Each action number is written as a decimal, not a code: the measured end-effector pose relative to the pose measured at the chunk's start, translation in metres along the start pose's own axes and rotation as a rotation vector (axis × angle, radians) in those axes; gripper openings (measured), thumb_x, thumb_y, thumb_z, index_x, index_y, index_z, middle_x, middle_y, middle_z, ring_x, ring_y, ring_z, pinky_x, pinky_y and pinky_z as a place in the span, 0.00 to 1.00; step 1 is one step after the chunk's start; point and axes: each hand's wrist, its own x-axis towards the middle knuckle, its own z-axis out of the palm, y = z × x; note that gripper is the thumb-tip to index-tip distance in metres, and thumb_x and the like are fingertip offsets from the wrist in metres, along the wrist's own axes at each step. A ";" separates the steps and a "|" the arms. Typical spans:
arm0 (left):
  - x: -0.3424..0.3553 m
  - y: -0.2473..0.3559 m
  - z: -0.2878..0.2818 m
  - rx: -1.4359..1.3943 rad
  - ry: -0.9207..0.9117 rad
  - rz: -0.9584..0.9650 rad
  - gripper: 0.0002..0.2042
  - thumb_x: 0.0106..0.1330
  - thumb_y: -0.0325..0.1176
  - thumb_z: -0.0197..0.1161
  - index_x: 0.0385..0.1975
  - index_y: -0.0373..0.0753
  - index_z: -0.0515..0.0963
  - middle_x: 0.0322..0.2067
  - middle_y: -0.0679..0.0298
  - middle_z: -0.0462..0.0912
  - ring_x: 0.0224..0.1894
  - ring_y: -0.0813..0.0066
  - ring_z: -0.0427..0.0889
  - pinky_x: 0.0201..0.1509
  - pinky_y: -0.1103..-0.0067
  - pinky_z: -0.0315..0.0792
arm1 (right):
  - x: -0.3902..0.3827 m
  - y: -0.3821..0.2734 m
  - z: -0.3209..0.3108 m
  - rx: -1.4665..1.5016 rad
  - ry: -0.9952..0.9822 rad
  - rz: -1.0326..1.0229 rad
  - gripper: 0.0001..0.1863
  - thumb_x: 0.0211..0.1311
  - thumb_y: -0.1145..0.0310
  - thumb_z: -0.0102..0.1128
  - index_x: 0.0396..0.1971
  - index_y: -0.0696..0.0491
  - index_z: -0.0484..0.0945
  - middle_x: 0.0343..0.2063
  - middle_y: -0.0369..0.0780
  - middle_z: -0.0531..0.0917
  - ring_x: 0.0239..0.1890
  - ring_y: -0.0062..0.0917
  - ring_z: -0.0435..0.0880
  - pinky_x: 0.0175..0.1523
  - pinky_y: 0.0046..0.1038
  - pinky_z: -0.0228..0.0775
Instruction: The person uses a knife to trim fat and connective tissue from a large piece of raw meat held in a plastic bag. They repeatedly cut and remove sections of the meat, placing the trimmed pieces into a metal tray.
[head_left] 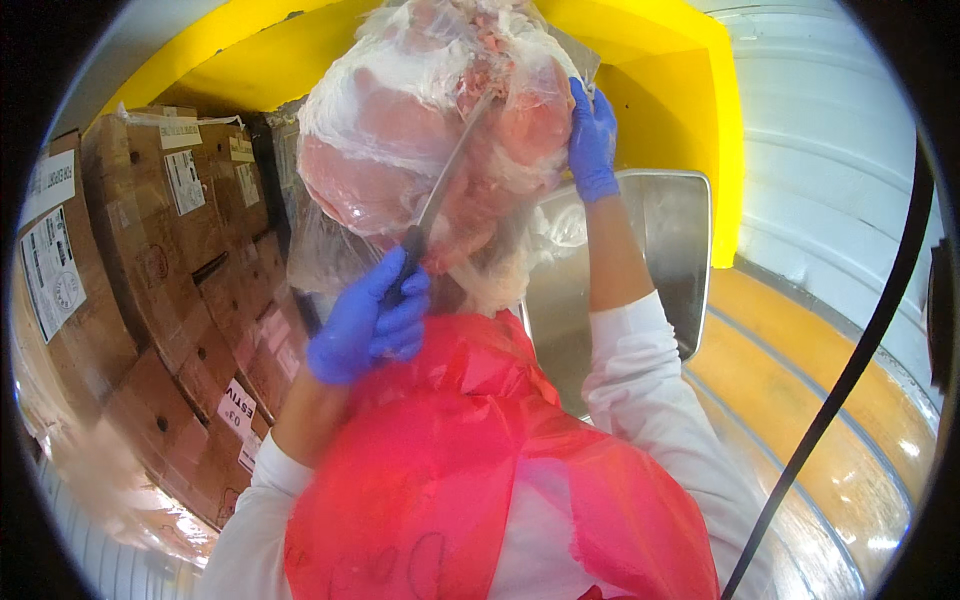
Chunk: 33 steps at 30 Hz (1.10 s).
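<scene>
Squarely ahead of the person is the piece of meat (380, 125), a large, pale pink mass with a white, fatty-looking covering, and everything else can be placed from it. Across its front lies a long knife (446, 175), the blade slanting up and to the right until its tip meets the reddish, ragged cleft near the meat's upper middle. Just off the meat's lower edge, the left hand (365, 325), in a blue glove, is clamped around the knife's dark handle, fingers curled over it. The right hand (593, 145), also gloved in blue, touches the meat's right edge with its fingers pointing upward; whether they are pinching anything there, I cannot tell.

Clear plastic film (325, 250) hangs at the meat's lower left. Behind the meat, and around to its right, rises a yellow structure (725, 130). A shiny metal tray (680, 260) stands to the meat's lower right, partly covered by the right forearm. Stacked cardboard boxes (150, 240) with white labels fill the space left of the meat. Nearer the person than the meat is a red plastic apron (400, 450), worn over white sleeves (640, 370). Well to the meat's right, a black cable (850, 375) runs down at a slant.
</scene>
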 end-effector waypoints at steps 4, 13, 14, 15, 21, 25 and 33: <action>-0.014 0.031 0.018 -0.100 -0.017 -0.059 0.21 0.77 0.57 0.44 0.34 0.45 0.71 0.11 0.74 0.61 0.06 0.81 0.55 0.12 0.80 0.57 | 0.021 0.001 -0.004 -0.140 -0.144 -0.151 0.26 0.64 0.51 0.63 0.48 0.61 0.81 0.45 0.52 0.84 0.47 0.40 0.82 0.54 0.37 0.71; -0.085 0.037 0.032 0.926 0.615 0.282 0.12 0.76 0.44 0.55 0.36 0.42 0.73 0.16 0.73 0.68 0.12 0.83 0.64 0.15 0.83 0.58 | 0.027 -0.116 -0.011 -0.439 -0.279 -0.743 0.24 0.57 0.51 0.68 0.50 0.50 0.83 0.46 0.46 0.84 0.50 0.41 0.81 0.54 0.39 0.74; -0.091 0.038 0.034 0.879 0.664 0.346 0.12 0.75 0.44 0.56 0.35 0.41 0.73 0.17 0.73 0.68 0.13 0.83 0.64 0.16 0.82 0.59 | 0.022 -0.127 -0.011 -0.544 -0.348 -0.811 0.25 0.56 0.52 0.69 0.52 0.48 0.82 0.47 0.45 0.84 0.49 0.39 0.82 0.55 0.37 0.74; -0.097 0.038 0.033 0.830 0.711 0.410 0.12 0.74 0.43 0.57 0.34 0.41 0.73 0.17 0.73 0.68 0.14 0.83 0.64 0.17 0.82 0.60 | 0.017 -0.134 -0.012 -0.649 -0.419 -0.875 0.26 0.55 0.54 0.70 0.54 0.45 0.82 0.48 0.43 0.83 0.49 0.38 0.82 0.56 0.36 0.73; -0.096 0.041 0.013 0.832 0.691 0.461 0.12 0.74 0.44 0.58 0.36 0.42 0.73 0.17 0.74 0.69 0.14 0.84 0.66 0.17 0.83 0.61 | 0.008 -0.163 0.036 -1.263 -0.476 -0.870 0.17 0.48 0.51 0.71 0.37 0.42 0.87 0.38 0.38 0.84 0.40 0.34 0.82 0.47 0.37 0.70; -0.088 0.031 0.006 0.824 0.543 0.503 0.10 0.74 0.43 0.58 0.38 0.44 0.73 0.16 0.74 0.68 0.12 0.85 0.63 0.14 0.83 0.55 | 0.012 -0.163 0.054 -1.486 -0.441 -0.919 0.07 0.50 0.56 0.67 0.22 0.42 0.85 0.29 0.37 0.84 0.36 0.32 0.82 0.43 0.36 0.66; -0.093 0.033 -0.002 0.867 0.535 0.464 0.09 0.74 0.42 0.59 0.39 0.43 0.74 0.17 0.75 0.68 0.13 0.85 0.63 0.14 0.83 0.56 | 0.036 -0.139 0.056 -1.526 -0.413 -1.164 0.07 0.51 0.68 0.59 0.18 0.42 0.83 0.21 0.36 0.83 0.29 0.31 0.83 0.47 0.35 0.66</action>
